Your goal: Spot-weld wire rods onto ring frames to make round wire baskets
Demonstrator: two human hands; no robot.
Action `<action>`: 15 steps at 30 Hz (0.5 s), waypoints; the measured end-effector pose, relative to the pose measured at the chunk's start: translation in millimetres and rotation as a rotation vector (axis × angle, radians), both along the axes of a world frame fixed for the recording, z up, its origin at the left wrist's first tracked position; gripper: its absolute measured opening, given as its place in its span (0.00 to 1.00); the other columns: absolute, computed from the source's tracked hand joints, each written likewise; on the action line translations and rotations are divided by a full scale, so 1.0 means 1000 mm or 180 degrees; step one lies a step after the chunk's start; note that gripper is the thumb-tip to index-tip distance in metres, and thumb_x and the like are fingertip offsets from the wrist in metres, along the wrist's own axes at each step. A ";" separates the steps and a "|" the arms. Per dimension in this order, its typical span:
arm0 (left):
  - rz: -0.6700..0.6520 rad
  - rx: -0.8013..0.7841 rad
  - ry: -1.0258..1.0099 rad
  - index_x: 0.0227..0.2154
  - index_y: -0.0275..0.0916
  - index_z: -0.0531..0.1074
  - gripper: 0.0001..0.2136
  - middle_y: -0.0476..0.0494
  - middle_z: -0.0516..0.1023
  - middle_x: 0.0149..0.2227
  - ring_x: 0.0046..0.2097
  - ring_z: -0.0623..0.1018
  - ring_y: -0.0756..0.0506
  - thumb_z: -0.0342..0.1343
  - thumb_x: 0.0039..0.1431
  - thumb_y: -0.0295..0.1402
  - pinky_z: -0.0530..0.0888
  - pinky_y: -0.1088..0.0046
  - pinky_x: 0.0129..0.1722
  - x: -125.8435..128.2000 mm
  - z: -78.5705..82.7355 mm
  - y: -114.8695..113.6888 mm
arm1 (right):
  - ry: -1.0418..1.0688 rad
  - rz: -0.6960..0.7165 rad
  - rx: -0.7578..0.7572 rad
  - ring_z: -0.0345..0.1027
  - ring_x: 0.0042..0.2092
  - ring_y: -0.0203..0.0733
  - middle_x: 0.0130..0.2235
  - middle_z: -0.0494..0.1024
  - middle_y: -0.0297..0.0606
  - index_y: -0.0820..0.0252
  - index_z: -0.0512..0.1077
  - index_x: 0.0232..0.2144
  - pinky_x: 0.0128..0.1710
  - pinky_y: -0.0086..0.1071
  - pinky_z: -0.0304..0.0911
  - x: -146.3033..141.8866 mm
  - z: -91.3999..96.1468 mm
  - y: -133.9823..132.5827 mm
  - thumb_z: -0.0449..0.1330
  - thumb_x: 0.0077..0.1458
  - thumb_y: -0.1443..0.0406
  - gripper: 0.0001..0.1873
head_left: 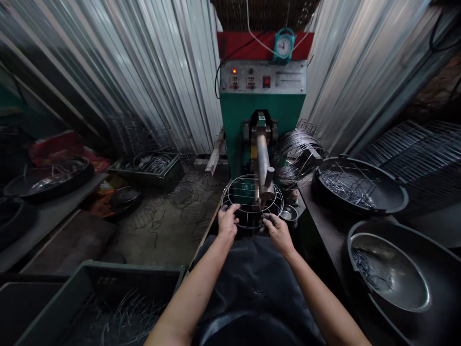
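A round wire frame (pixel 249 226) with two rings and thin cross wires sits in front of me, beneath the arm of a green spot welder (pixel 236 115). My left hand (pixel 228 222) is closed on the near left part of its rim, thumb on top. Close to the welder's electrode tip (pixel 264 201), my right hand (pixel 277 231) pinches a thin wire (pixel 264 215) at the near right rim. Whether that wire is loose or part of the frame, I cannot tell. The welder's cylindrical arm (pixel 263 156) hides some of the frame's far right side.
Right of the welder hangs a wire coil (pixel 297 154). Black pans (pixel 402 197) with metal pieces and a steel bowl (pixel 414 274) stand at right. Green crates (pixel 86 267) with wire parts are at left. A teal clock (pixel 284 45) hangs above the control panel (pixel 291 82).
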State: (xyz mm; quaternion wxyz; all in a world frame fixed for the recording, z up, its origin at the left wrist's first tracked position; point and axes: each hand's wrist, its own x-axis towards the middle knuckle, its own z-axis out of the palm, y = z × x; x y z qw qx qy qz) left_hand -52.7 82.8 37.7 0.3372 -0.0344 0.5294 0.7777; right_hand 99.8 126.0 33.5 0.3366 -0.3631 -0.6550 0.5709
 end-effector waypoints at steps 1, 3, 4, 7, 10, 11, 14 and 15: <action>-0.0014 -0.0020 -0.0017 0.26 0.39 0.58 0.21 0.59 0.61 0.20 0.17 0.55 0.59 0.63 0.27 0.29 0.49 0.82 0.14 -0.001 0.000 0.001 | -0.0015 0.0009 0.0006 0.68 0.24 0.35 0.28 0.75 0.36 0.61 0.70 0.33 0.22 0.27 0.61 0.000 0.001 0.001 0.55 0.48 0.57 0.15; -0.0038 -0.0088 -0.0043 0.25 0.39 0.58 0.21 0.59 0.60 0.19 0.17 0.54 0.59 0.64 0.27 0.29 0.48 0.82 0.14 -0.002 -0.002 0.003 | -0.0012 0.0018 0.0002 0.67 0.23 0.35 0.28 0.75 0.35 0.62 0.70 0.33 0.21 0.26 0.60 -0.001 0.002 0.003 0.56 0.48 0.56 0.15; -0.0036 -0.0126 -0.0054 0.24 0.39 0.58 0.21 0.59 0.60 0.19 0.17 0.54 0.59 0.64 0.27 0.29 0.48 0.82 0.14 -0.003 -0.003 0.004 | -0.0002 0.0025 0.0001 0.67 0.23 0.34 0.27 0.74 0.35 0.62 0.70 0.32 0.21 0.26 0.60 -0.001 0.002 0.004 0.56 0.47 0.56 0.15; -0.0003 -0.0200 -0.0051 0.24 0.38 0.59 0.20 0.58 0.60 0.19 0.17 0.56 0.58 0.65 0.28 0.30 0.50 0.82 0.14 -0.001 -0.008 0.007 | 0.0023 0.0051 -0.0090 0.66 0.22 0.34 0.26 0.74 0.34 0.61 0.69 0.29 0.21 0.27 0.60 -0.006 -0.001 0.006 0.56 0.47 0.54 0.15; 0.0024 -0.0299 -0.0026 0.26 0.38 0.61 0.21 0.57 0.61 0.20 0.18 0.59 0.57 0.67 0.29 0.32 0.53 0.82 0.14 0.000 -0.011 0.003 | 0.0107 -0.0027 -0.0247 0.67 0.22 0.36 0.27 0.74 0.36 0.61 0.70 0.31 0.22 0.29 0.61 -0.005 -0.002 0.003 0.56 0.46 0.53 0.17; -0.0023 -0.0350 -0.0045 0.26 0.37 0.62 0.21 0.56 0.61 0.20 0.18 0.60 0.57 0.67 0.29 0.34 0.55 0.82 0.15 -0.001 -0.011 0.000 | 0.0141 -0.0110 -0.0238 0.67 0.23 0.37 0.28 0.75 0.37 0.61 0.70 0.33 0.23 0.30 0.62 -0.001 -0.004 0.002 0.57 0.47 0.52 0.18; -0.0404 -0.0551 -0.0282 0.28 0.37 0.65 0.21 0.55 0.63 0.22 0.20 0.65 0.55 0.66 0.31 0.42 0.65 0.78 0.19 -0.019 -0.008 -0.011 | 0.0155 -0.0458 -0.0109 0.67 0.25 0.36 0.31 0.74 0.37 0.61 0.70 0.39 0.26 0.30 0.62 0.025 -0.015 -0.005 0.54 0.50 0.53 0.20; -0.0565 -0.0643 -0.0381 0.28 0.38 0.66 0.21 0.54 0.64 0.22 0.21 0.67 0.54 0.65 0.33 0.45 0.67 0.75 0.21 -0.029 -0.006 -0.012 | 0.0091 -0.0552 -0.0132 0.66 0.25 0.36 0.30 0.73 0.36 0.62 0.69 0.41 0.26 0.30 0.62 0.038 -0.022 -0.008 0.53 0.51 0.54 0.21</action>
